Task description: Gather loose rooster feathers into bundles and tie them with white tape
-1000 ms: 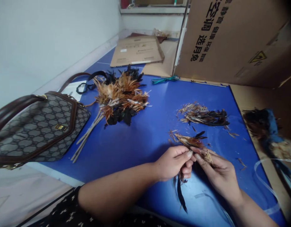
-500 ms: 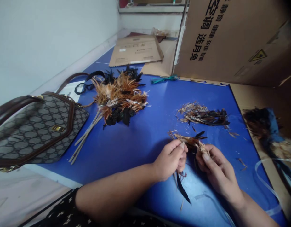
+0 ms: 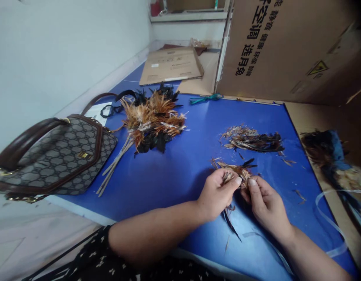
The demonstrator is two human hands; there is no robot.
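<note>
Just above the blue table, my left hand (image 3: 220,193) and my right hand (image 3: 265,199) meet with thumbs and fingers pinched on a small bunch of brown feathers (image 3: 242,171). The fingers cover much of the bunch. Beneath my left hand a long dark feather (image 3: 232,226) points down and to the right. Beyond the hands lies a loose pile of brown and black feathers (image 3: 253,139). Feather dusters or tied feather bunches with thin sticks (image 3: 155,117) rest to the left, orange-brown in the middle and black at the edges.
A patterned handbag (image 3: 77,156) sits at the table's left. Tall cardboard (image 3: 286,50) stands behind on the right; flat cardboard (image 3: 171,64) lies at the back. Green ties (image 3: 205,98) are near the far edge. More feathers (image 3: 324,152) and a clear plastic strip (image 3: 329,226) are at right.
My hands have come closer together, the left moving right toward the right hand on the feather bunch. The whole view has shifted slightly, with the handbag appearing farther right.
</note>
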